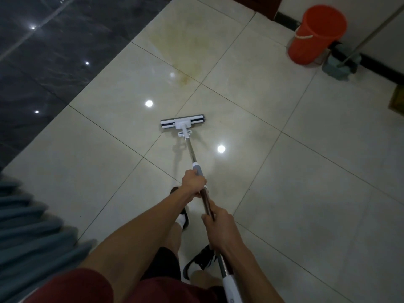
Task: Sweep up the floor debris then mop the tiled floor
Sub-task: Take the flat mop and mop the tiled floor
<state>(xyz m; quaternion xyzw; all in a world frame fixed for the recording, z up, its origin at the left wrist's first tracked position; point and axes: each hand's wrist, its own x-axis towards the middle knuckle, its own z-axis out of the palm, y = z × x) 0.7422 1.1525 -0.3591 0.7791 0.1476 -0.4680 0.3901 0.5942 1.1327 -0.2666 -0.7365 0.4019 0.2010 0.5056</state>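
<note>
A flat mop with a white and grey head [183, 123] rests on the glossy cream tiled floor [306, 182] ahead of me. Its metal pole [190, 149] slants back toward my body. My left hand [194, 181] is wrapped around the pole just below the grey collar. My right hand [218, 224] grips the pole lower down, closer to me. A yellowish-brown stain [185, 80] spreads across the tiles beyond the mop head.
An orange bucket [317, 35] stands by the far right wall, beside a grey-green dustpan [340, 67] with a long handle. Dark marble flooring [54, 51] borders the tiles at left. Blue-grey pleated fabric [28, 232] hangs at lower left. My feet in sandals show below.
</note>
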